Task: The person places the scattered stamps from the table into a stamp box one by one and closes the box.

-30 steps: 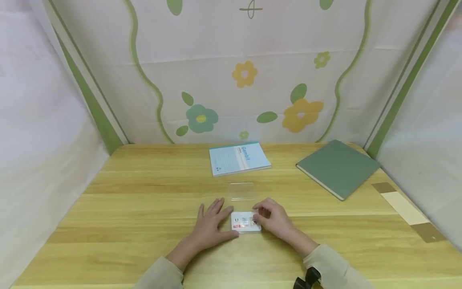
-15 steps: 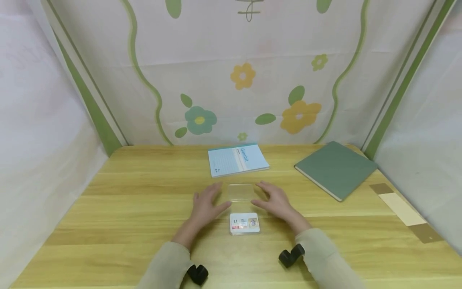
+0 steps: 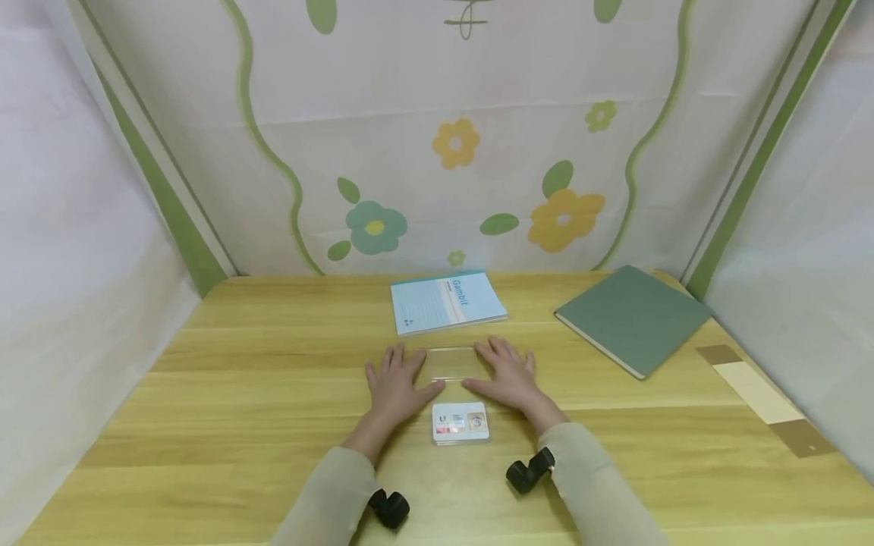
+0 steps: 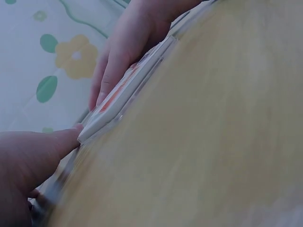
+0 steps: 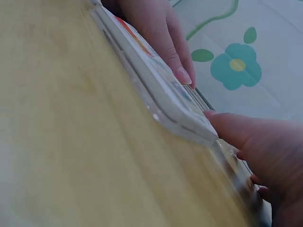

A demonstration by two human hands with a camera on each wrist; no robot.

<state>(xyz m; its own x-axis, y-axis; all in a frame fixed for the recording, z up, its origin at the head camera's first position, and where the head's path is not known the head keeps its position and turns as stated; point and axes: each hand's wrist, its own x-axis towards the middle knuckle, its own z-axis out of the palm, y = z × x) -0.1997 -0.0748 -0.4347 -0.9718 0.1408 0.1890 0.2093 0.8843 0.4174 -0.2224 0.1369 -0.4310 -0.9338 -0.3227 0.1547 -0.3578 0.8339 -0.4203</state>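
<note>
A clear plastic lid (image 3: 451, 364) lies flat on the table between both hands. My left hand (image 3: 398, 385) rests at its left edge, fingers spread, index finger and thumb at the corners. At the right edge is my right hand (image 3: 507, 375), its fingers spread in the same way. Nearer to me lies a white printed card stack (image 3: 460, 422) in a shallow clear tray, apart from both hands in the head view. Both wrist views show the stack (image 4: 125, 92) edge-on in front of the hands; the lid is mostly hidden there.
A light blue notebook (image 3: 447, 303) lies behind the lid. Toward the back right is a green hardcover book (image 3: 633, 321). A cream and brown strip (image 3: 765, 398) runs along the right table edge. Flowered cloth (image 3: 451, 205) closes off the back and sides.
My hands have left the card stack and moved forward to the clear lid. Over the last half second they have lowered and closed in on its left and right edges.
</note>
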